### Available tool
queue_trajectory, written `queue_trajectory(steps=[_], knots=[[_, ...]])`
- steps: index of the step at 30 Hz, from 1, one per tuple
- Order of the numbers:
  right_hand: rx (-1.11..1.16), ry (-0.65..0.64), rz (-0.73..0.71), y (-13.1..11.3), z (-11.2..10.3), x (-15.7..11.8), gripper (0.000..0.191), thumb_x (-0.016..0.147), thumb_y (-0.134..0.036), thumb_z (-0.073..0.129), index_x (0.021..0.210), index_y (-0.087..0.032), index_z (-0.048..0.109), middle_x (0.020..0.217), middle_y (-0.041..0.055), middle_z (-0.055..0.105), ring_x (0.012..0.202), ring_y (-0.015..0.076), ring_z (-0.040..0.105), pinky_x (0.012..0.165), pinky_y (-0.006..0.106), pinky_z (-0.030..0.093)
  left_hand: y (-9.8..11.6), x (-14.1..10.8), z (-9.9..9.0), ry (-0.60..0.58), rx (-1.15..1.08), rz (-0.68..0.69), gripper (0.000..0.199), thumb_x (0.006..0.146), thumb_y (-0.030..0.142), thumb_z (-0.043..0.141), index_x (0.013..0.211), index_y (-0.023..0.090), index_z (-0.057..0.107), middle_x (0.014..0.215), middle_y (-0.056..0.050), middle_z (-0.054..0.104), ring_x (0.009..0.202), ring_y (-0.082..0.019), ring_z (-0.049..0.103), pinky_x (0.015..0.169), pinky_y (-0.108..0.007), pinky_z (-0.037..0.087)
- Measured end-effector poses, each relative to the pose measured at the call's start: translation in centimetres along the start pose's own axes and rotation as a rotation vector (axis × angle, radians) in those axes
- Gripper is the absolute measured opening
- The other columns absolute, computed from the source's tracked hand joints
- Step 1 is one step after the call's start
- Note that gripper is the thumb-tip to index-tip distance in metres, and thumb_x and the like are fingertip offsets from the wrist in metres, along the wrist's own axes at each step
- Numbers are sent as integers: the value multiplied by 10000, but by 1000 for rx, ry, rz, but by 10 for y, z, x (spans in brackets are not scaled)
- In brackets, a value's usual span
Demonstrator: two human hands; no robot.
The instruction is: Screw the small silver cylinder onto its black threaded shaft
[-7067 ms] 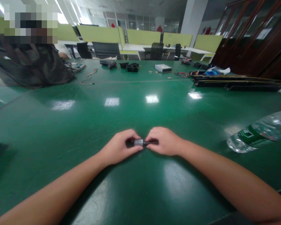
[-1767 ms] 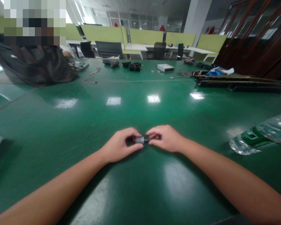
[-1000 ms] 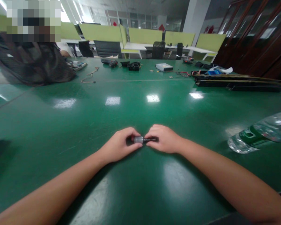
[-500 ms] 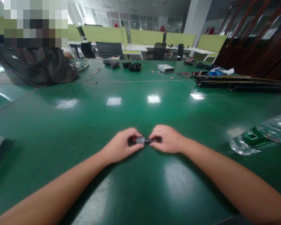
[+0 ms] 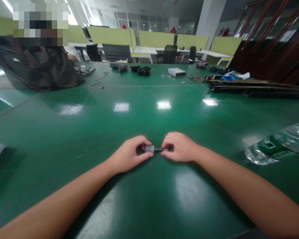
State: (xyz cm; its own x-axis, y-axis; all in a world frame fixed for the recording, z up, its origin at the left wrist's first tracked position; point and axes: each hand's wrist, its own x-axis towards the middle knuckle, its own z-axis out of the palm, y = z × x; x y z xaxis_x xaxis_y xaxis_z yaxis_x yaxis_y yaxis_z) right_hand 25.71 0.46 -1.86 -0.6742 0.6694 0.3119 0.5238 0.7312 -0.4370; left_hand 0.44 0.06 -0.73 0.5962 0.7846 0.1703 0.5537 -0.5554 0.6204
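Note:
A small grey cylinder lies pinched between the thumb and fingers of my left hand. From its right end runs a thin dark shaft, in line with the cylinder and roughly level. My right hand has its thumb and forefinger closed around the far end of that shaft; the remaining fingers are curled behind. Whether the shaft and cylinder are one part or two fitted together, I cannot tell. Both hands are low over the green tabletop, with a short gap between their fingertips.
A clear water bottle with a green label lies on its side at right. Farther back are a dark bag, a cable, black parts, a silver box and long black strips. A person is behind the bag.
My right hand has shifted slightly to the right along the shaft, so more of it shows between my hands. My left hand and the cylinder have stayed nearly still.

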Motion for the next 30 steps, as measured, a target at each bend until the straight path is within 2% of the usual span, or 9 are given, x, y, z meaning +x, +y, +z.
queue_trajectory(steps=[8, 18, 26, 30], knots=[[-20, -18, -11, 2, -5, -1, 59, 780, -233, 713, 770, -182, 683, 741, 22, 675, 736, 164, 584, 740, 298, 435, -1, 0, -1, -15, 8, -8, 231, 892, 388, 658, 1021, 197, 668, 906, -33, 673, 816, -193, 632, 750, -304, 507], [19, -65, 61, 22, -20, -7, 41, 721, -175, 723, 749, -177, 692, 733, 13, 679, 697, 144, 602, 685, 265, 448, -2, 0, 0, -7, 17, -5, 235, 899, 408, 648, 1010, 201, 664, 906, -34, 680, 806, -194, 637, 742, -303, 512], [34, -29, 29, 5, -6, 0, 86, 797, -257, 742, 802, -173, 721, 769, 32, 688, 743, 160, 595, 711, 283, 447, -1, 1, 0, -7, 13, -6, 218, 883, 382, 668, 1000, 199, 653, 896, -27, 673, 803, -191, 635, 746, -303, 505], [57, 14, 17, -2, -3, 2, 117, 780, -223, 752, 883, -171, 736, 796, 40, 696, 779, 176, 597, 728, 295, 453, -3, 0, 0, 7, 5, 7, 213, 866, 359, 690, 995, 195, 646, 905, -27, 661, 805, -188, 626, 734, -297, 500]])
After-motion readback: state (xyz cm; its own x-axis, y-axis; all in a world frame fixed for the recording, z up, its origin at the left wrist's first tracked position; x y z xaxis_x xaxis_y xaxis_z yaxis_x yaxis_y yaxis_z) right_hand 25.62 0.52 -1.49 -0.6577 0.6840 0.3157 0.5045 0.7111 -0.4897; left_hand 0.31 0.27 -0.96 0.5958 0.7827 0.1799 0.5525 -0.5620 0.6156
